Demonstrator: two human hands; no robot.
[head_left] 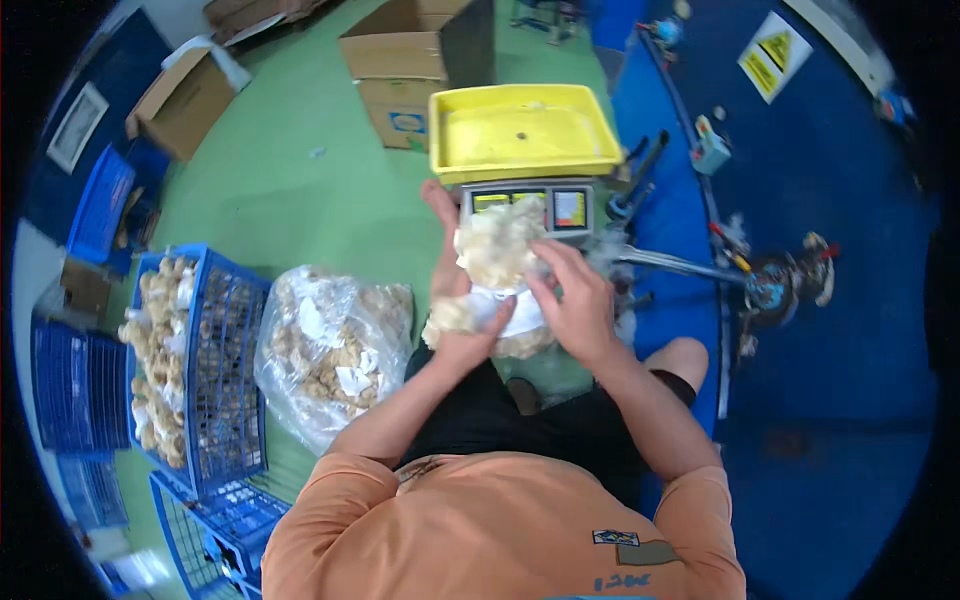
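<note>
Both my hands are together in front of my lap, around a fluffy cream plush-like piece (497,240). My left hand (472,347) is closed beneath it, thumb pressed on a white part (522,318) that shows between the hands. Beside that thumb sticks out another cream tuft (450,318); whether it belongs to the same piece I cannot tell. With its fingers bent, my right hand (578,300) grips the right side of the fluffy piece. Just beyond is a scale (572,208) bearing a yellow tray (525,165) with a small dark speck in it.
On the left stand a clear plastic bag (300,380) of beige fluffy pieces and a blue crate (228,370) full of similar ones. Cardboard boxes (400,105) stand beyond. A blue-topped bench (660,250) with a metal rod-like fixture (685,263) runs along my right.
</note>
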